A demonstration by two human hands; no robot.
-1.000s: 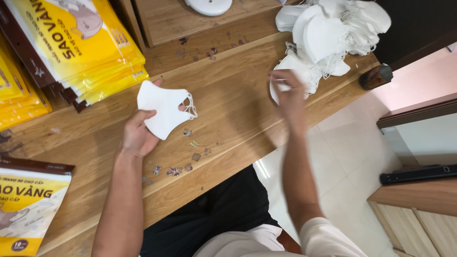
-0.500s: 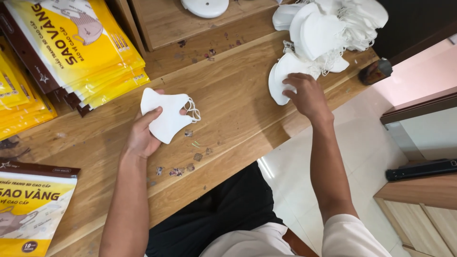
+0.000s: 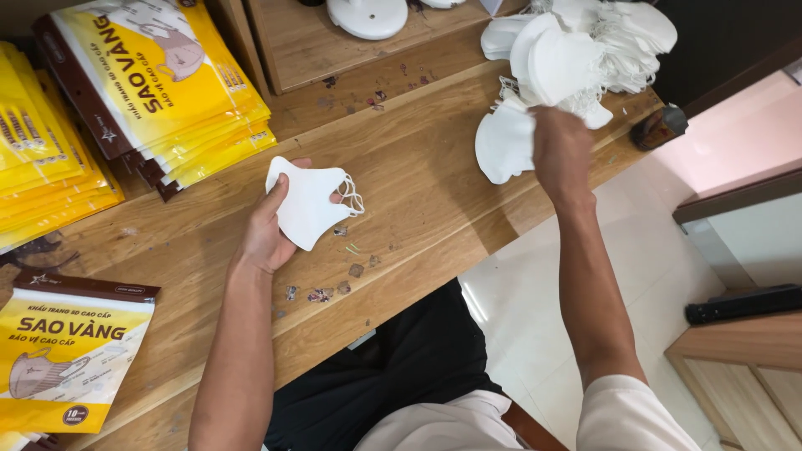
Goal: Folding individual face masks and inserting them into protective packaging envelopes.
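Currently, the left hand (image 3: 269,230) grasps one white face mask (image 3: 307,203), thumb on top and fingers beneath, holding it just above the wooden table (image 3: 418,209). The right hand (image 3: 561,150) reaches into the pile of loose white masks (image 3: 576,58) at the far right end of the table; its fingers are curled at a mask on the near edge of the pile (image 3: 504,144), but whether they have closed on it cannot be told (the back of the hand hides the fingertips).

As a judgement of progress: one mask is picked and in hand, a second is being gathered, and the large pile remains unsorted.

Containers: a stack of yellow printed pouches (image 3: 159,92) lies on the table left of the held mask, and one separate yellow pouch (image 3: 67,355) lies nearer the person, also to its left. Their contents are not visible. No mask is seen entering any pouch.
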